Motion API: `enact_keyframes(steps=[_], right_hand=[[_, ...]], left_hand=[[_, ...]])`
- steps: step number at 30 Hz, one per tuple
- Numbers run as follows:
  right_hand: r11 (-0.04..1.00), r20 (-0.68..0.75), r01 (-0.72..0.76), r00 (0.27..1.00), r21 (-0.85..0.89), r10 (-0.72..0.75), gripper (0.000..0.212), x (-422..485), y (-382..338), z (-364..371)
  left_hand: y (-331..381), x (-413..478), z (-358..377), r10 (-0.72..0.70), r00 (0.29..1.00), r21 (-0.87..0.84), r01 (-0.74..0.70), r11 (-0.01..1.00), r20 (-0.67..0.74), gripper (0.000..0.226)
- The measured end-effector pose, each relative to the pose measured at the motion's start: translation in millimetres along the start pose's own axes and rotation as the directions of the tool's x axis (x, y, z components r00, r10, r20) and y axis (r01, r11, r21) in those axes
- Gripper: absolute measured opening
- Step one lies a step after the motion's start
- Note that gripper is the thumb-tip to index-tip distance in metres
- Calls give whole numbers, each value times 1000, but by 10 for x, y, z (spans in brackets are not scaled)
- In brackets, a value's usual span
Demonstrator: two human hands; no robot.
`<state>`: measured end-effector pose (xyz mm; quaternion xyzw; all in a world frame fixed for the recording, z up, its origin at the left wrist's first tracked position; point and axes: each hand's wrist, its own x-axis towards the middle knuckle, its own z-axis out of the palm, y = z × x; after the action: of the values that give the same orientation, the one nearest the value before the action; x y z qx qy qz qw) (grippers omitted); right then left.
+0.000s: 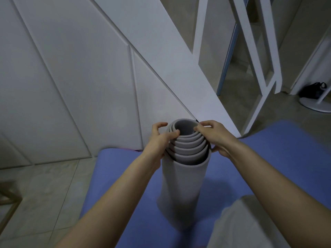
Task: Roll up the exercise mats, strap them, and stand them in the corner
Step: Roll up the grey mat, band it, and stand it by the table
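Grey mat [180, 190]: rolled into a loose coil and stood on end on the blue mat [125, 185], close to the panelled wall [71, 77]; its inner turns stuck out past the outer wrap at the top.
Left grip [159, 138]: closed on the roll's upper left side, thumb pressed across the stepped coil edges.
Right grip [213, 136]: closed on the upper right rim, with one fingertip hooked over the innermost turn.
Blue mat: lay flat and unrolled on the tiled floor [44, 185].
Background: a black bag [313, 91] sat beside a round white stand base [317, 104], well apart from the mats.
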<state>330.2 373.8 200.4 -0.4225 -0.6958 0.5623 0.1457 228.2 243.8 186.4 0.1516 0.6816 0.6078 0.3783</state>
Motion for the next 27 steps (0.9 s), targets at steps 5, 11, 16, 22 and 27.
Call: enact_keyframes(steps=[5, 11, 16, 22, 27], right_hand=[[998, 9, -12, 1000, -55, 12, 28, -78, 9, -30], [984, 184, -22, 981, -174, 54, 39, -123, -28, -3], [974, 137, 96, 988, -205, -68, 62, -72, 64, 125], [885, 35, 167, 985, -433, -169, 51, 33, 220, 145], [837, 20, 178, 980, -517, -197, 52, 91, 333, 145]], left_hand=[[-108, -47, 2, 40, 999, 67, -38, 997, -23, 47], [-41, -32, -71, 43, 998, 131, -38, 991, -35, 46], [-45, 32, 77, 299, 953, 455, -290, 842, 54, 44], [-146, 98, 171, 229, 967, 850, -211, 483, 110, 50], [-214, 174, 225, 237, 963, 902, -211, 377, 126, 52]])
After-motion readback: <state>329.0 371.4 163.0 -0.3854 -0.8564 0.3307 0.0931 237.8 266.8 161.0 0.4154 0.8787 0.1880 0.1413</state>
